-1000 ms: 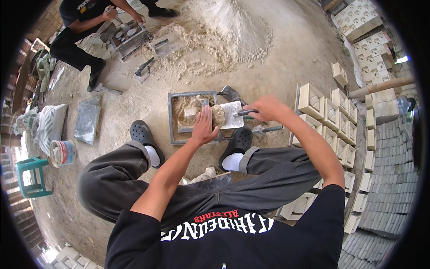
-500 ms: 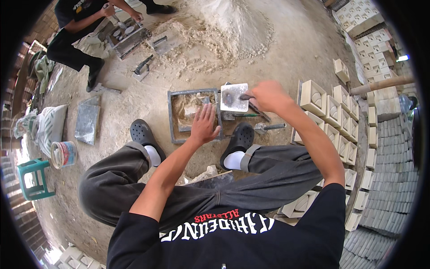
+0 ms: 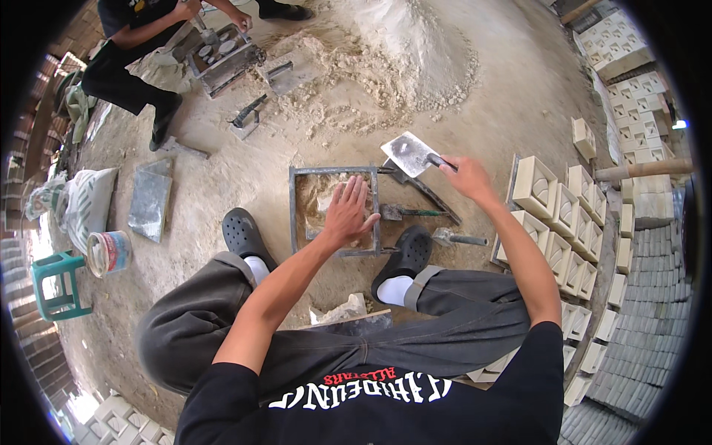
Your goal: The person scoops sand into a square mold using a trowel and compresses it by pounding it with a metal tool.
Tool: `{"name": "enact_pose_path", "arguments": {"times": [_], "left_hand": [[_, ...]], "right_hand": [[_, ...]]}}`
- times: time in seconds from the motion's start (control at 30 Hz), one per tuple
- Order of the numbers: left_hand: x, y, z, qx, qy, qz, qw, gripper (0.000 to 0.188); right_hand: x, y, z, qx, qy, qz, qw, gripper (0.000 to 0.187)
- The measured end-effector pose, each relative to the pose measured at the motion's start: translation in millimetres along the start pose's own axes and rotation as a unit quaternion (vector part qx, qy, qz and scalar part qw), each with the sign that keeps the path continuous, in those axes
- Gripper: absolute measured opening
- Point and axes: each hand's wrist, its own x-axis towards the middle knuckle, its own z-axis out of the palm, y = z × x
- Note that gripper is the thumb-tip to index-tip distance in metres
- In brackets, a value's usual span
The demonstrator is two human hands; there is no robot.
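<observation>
Head view: the wearer's shirt (image 3: 363, 417) bears lettering. Under the open left hand (image 3: 347, 216), a frame (image 3: 294, 209) holds mix (image 3: 317, 190); right hand (image 3: 467, 178) grips trowel (image 3: 406, 153).

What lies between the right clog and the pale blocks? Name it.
In the head view, a grey-handled tool lies on the floor between clog and blocks.

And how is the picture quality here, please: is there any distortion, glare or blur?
Head view: fisheye bending, with grey stacks curving toward a black rim; head view: a small bright glare spot at upper right; head view: trowel and left hand readable, without strong blur.
</observation>
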Motion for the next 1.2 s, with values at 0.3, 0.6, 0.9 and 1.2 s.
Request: {"name": "enact_pose_path", "arguments": {"times": [0.3,0.6,0.9,1.2], "left_hand": [[5,-2,12,-0.109,-0.023,0.029,0.993,0.071],[13,-29,5,-0.136,0.107,-0.088,0.981,0.062],[-33,-107,-8,-0.256,0.309,-0.472,0.785,0.054],[-131,-167,37,-0.63,0.14,-0.623,0.441,0.083]], "right_hand": [[133,-19,115,0.124,0.002,0.162,0.979,0.041],[204,-37,138,0.144,0.064,0.161,0.974,0.041],[113,-1,89,0.183,0.155,-0.022,0.971,0.039],[-9,-51,20,0.188,0.032,-0.235,0.953,0.032]]}}
